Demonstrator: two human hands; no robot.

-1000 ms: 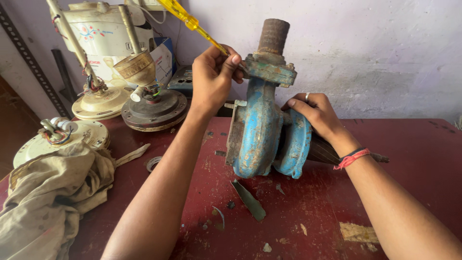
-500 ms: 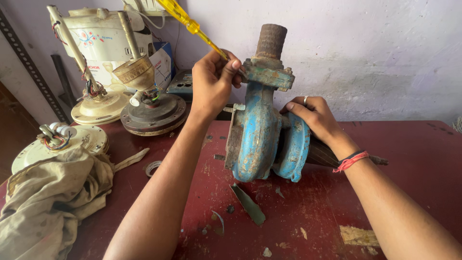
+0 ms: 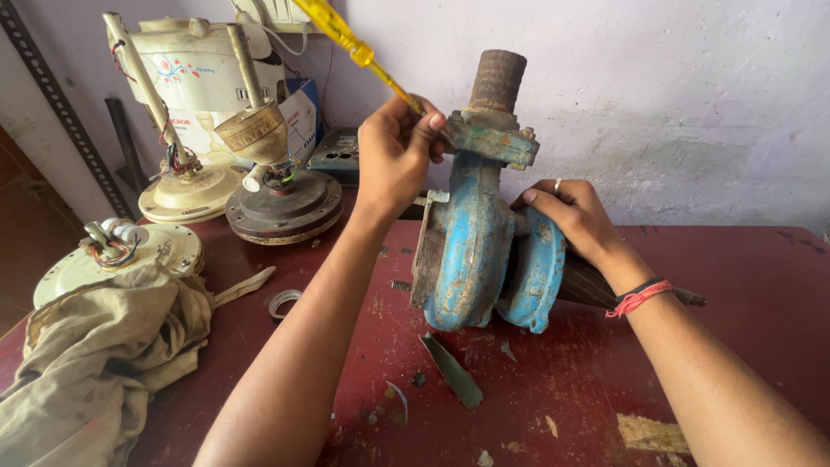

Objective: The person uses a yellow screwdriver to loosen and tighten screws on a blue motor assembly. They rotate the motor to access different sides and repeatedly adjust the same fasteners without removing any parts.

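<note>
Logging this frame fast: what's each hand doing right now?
Left hand: closed on a yellow screwdriver, at the pump flange.
Right hand: open, resting flat on the pump, holding nothing.

A cardboard box [image 3: 298, 117] stands at the back of the tabletop [image 3: 743, 285], against the wall, left of centre. It is rectangular, with a blue top edge and a white front face carrying small printing too hidden to make out. A cream-coloured appliance [image 3: 194, 82] just left of it has a small flower-like decal [image 3: 173, 67] in red and blue on its front. No screens or signs are visible.
</note>
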